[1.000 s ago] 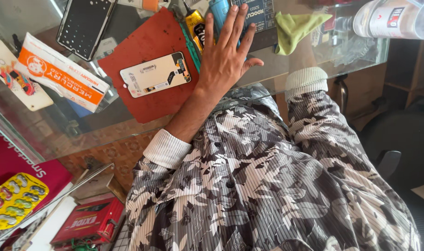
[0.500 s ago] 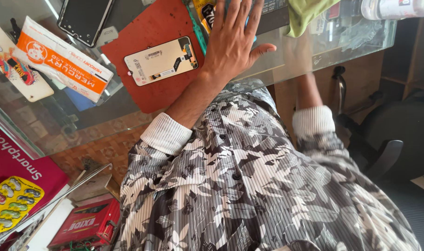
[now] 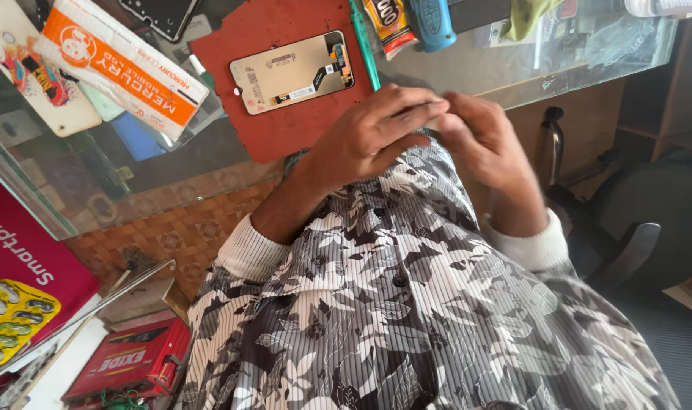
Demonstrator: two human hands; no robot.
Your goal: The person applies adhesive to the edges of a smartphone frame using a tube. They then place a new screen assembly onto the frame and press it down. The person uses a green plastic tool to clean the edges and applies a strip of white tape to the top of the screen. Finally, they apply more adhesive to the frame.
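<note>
The fingertips of the left hand (image 3: 369, 137) and the right hand (image 3: 479, 140) are brought together just above the lap, apparently pinched on something small and pale between them; what it is cannot be made out, being covered by the fingers and blurred. The phone display panel (image 3: 293, 72) is seen lying beyond the fingers on the red work mat (image 3: 285, 137), its long axis running left to right, nearer to the left hand. The glass tabletop (image 3: 513, 72) is cut off above.
</note>
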